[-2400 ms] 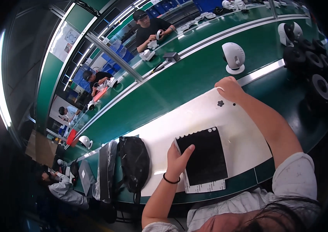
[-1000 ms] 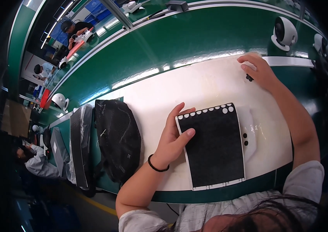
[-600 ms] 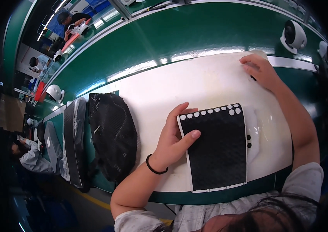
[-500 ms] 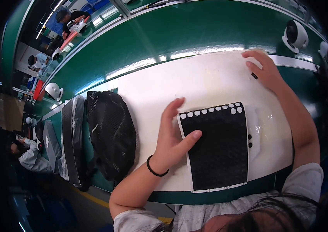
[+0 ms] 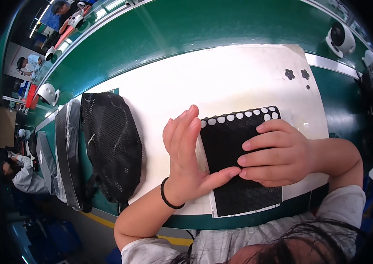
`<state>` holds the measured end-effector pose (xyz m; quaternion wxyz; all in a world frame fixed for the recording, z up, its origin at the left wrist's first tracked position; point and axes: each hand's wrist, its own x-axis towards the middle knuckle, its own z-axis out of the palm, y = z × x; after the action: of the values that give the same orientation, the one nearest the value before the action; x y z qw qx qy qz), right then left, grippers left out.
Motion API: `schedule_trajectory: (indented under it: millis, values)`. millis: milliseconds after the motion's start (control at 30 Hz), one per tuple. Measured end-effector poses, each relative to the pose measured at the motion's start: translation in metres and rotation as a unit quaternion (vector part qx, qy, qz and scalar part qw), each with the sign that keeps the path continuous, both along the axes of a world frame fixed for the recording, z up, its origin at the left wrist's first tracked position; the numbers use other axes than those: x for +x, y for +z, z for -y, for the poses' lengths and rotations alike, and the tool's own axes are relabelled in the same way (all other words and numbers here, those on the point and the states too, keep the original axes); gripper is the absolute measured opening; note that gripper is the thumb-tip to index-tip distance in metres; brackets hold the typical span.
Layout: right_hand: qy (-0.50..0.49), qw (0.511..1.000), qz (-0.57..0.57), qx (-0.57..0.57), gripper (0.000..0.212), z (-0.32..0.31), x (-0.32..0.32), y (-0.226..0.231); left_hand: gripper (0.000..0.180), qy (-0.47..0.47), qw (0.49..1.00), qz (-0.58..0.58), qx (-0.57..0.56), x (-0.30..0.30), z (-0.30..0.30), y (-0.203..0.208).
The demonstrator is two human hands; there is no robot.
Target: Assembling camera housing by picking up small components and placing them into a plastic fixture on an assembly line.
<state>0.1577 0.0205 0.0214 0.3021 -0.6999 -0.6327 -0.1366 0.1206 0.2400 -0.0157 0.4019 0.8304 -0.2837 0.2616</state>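
A black sheet of round stickers (image 5: pixel 226 198) with a white backing lies on the white board before me. White round spots run along its far edge, and two more sit near its far right corner. My left hand (image 5: pixel 184 152) is at the sheet's left edge, fingers raised and thumb stretched over the sheet. My right hand (image 5: pixel 279 154) spreads over the sheet's right half, its fingertips meeting the left thumb's tip. Its thumb is hidden, and I see nothing held. Farther right, black dots form a flower shape (image 5: pixel 289 74), a second flower shape (image 5: pixel 305 74) and a single dot (image 5: pixel 308 87).
The white board (image 5: pixel 169 97) covers much of the green table (image 5: pixel 160 39). Left of it lie a black mesh bag (image 5: pixel 111 145) and a long dark plastic-wrapped piece (image 5: pixel 67 154). White round devices stand far right (image 5: pixel 341 39) and far left (image 5: pixel 48 94). Other people work farther left.
My right hand has come back from the board's far right onto the sheet, uncovering the black flower shapes. My left thumb has moved down the sheet. The view has shifted slightly.
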Motion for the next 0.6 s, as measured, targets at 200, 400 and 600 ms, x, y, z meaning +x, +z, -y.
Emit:
schedule_trajectory:
  millis: [200,400,600]
  values:
    - [0.004,1.000,0.020,-0.020,0.019,0.0015,-0.0002,-0.0021,0.099,-0.006,0.998,0.002,0.063,-0.0002,-0.0057,0.0018]
    - [0.017,1.000,0.007,0.011,0.017,-0.0002,0.0003,-0.0031,0.083,0.010,1.000,0.002,0.027,-0.0010,0.0013,0.0012]
    - [0.022,1.000,0.006,0.007,0.016,0.0001,0.0014,-0.0041,0.092,-0.007,0.996,0.002,0.084,-0.0002,-0.0032,0.0040]
